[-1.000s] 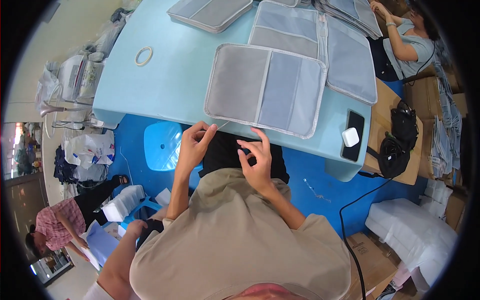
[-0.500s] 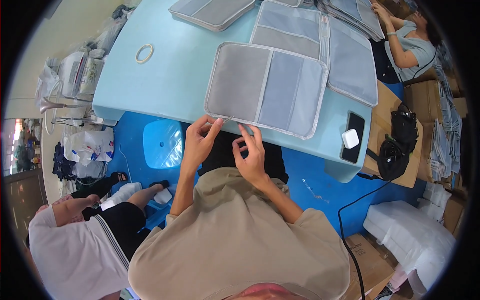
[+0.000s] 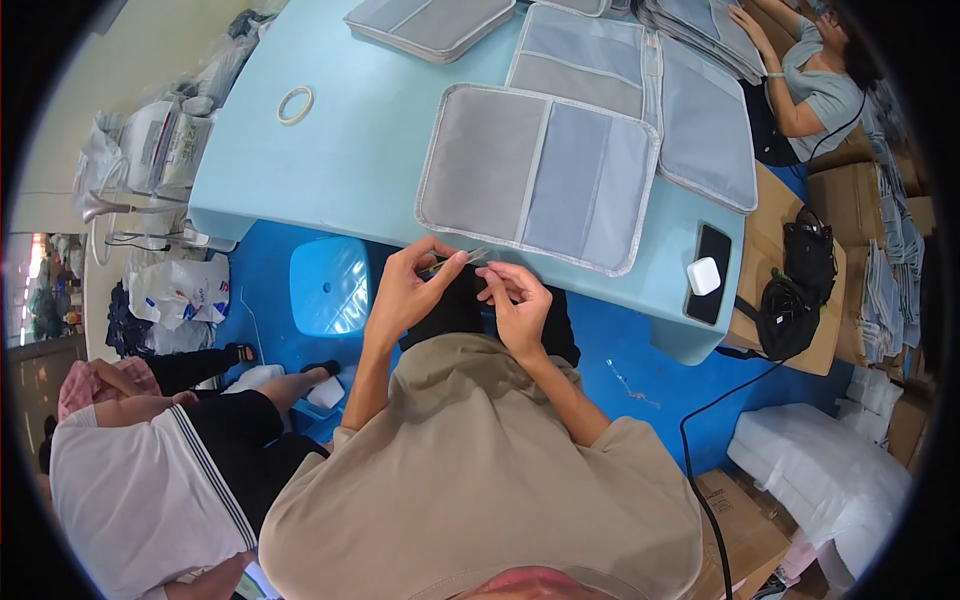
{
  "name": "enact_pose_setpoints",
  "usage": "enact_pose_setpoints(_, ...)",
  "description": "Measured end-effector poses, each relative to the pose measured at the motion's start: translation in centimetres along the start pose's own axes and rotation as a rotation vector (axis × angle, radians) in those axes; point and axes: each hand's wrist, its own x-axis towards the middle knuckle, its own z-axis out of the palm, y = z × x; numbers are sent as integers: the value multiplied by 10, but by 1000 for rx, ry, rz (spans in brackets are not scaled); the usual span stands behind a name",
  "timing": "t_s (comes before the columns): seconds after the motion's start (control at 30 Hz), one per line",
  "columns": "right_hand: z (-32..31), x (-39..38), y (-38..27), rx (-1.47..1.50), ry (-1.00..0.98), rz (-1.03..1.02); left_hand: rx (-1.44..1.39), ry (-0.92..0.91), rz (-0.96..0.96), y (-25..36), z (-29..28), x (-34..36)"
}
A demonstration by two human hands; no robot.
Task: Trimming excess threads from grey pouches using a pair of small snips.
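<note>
My left hand [image 3: 410, 285] is closed on a small thin tool [image 3: 437, 267], green-yellow with pale pointed tips, just off the near edge of the pale blue table [image 3: 300, 205]. My right hand [image 3: 515, 305] is pinched just right of the tips; whatever is between its fingertips is too small to name. Beyond both hands lies a grey mesh-fronted pouch [image 3: 480, 165] with piped edges, overlapping more grey pouches [image 3: 705, 120].
A tape ring [image 3: 295, 90], pouch stacks [image 3: 425, 25], a phone [image 3: 705, 305] with a white case [image 3: 703, 277], blue stool [image 3: 328, 285], cardboard box [image 3: 752, 330] with black bag and cable. Co-workers: upper right [image 3: 815, 90], lower left [image 3: 150, 480].
My hands have come closer together below the pouch, the right one pinching now, and the thin tool shows more clearly. The lower-left co-worker in white has come into view.
</note>
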Motion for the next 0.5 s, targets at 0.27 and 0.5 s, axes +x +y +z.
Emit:
enact_pose_setpoints(0.27, 2, -2, -4, 115, 30, 75, 75, 21, -33, 1, 1, -2)
enact_pose_setpoints(0.5, -3, 1, 1, 117, 25, 84, 123, -48, -42, 12, 3, 3)
